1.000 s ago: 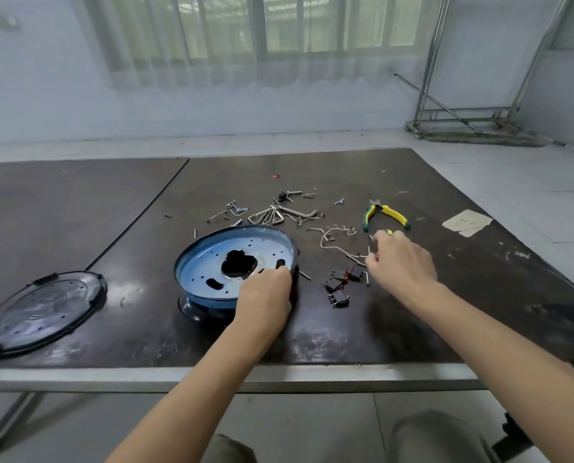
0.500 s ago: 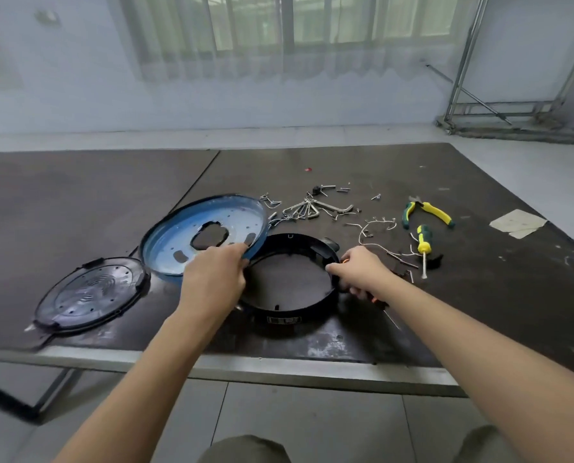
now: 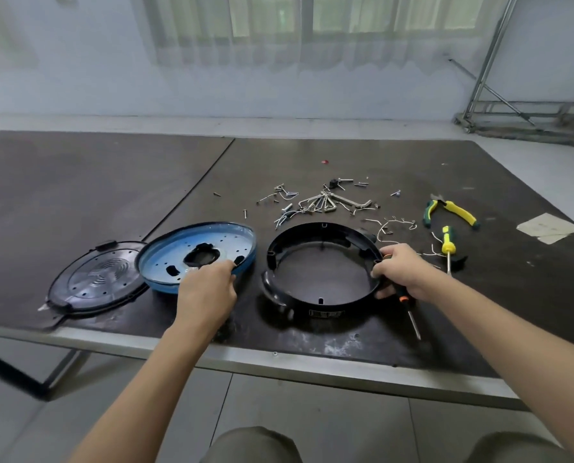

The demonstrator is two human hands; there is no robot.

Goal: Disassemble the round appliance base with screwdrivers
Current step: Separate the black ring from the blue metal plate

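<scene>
- Small label on front outer wall of black ring [image 3: 325, 304]: writing too small to read.
- Left hand [image 3: 207, 289]: palm down, forearm stretched forward, fingers curled over near right rim of blue plate [image 3: 178, 259], gripping it.
- Blue plate tilted, just left of ring, overlapping right edge of black cover [image 3: 91, 279] in view.
- Right hand [image 3: 402, 270]: fingers curled over right rim of ring, gripping it; black-and-orange handle of screwdriver [image 3: 414, 324] tucked under same palm, shaft pointing toward near edge of table [image 3: 78, 182].
- Ring on table, near front edge, between both hands.
- Behind ring: loose hex keys and screws [image 3: 319, 203]. Beyond right hand: yellow-green screwdriver [image 3: 447, 243], pliers [image 3: 452, 212].
</scene>
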